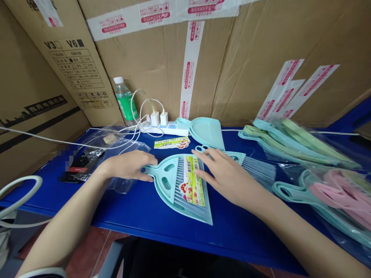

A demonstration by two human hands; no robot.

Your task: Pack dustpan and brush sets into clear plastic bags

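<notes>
My left hand point(127, 165) is closed round the handle end of a light-teal hand brush point(173, 175), which lies in a matching dustpan point(185, 214) on the table. A yellow-green printed card point(193, 189) rests across the grey bristles. Over the card's right side, my right hand point(224, 172) has its fingers apart; the fingertips are at the card's upper right edge, and I cannot tell if they press on it. Partly behind that hand lies a second teal brush point(259, 169). Farther back sits another teal dustpan point(207, 131), with a loose printed card point(171, 143) to its left.
Bagged teal and green sets point(295, 144) and a bagged pink and teal set point(333, 193) lie at the right. A power strip point(176, 130) with white cables and a green-labelled bottle point(126, 102) stand against cardboard boxes point(162, 69). Clear plastic wrapping point(123, 186) lies at left.
</notes>
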